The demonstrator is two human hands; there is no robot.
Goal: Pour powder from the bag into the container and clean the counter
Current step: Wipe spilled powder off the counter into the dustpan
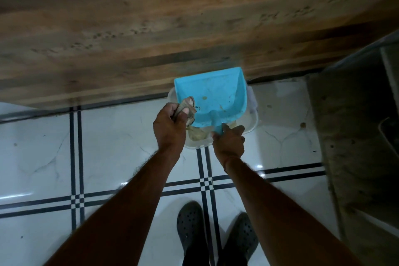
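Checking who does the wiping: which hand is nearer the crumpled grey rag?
Left. The left hand grips the rag at the left edge of the blue plastic dustpan; the right hand holds its handle, apart from the rag.

The light blue plastic dustpan (210, 93) covered most of the translucent white plastic container (254, 119) beneath it, so only the rim showed. The pale lumpy contents (197, 134) were too indistinct to name. The dustpan's handle vanished inside the right hand (230, 142). The left hand (169, 128) hid most of a crumpled greyish rag (190, 106). Both dark perforated clogs (190, 222) ran off the bottom edge.
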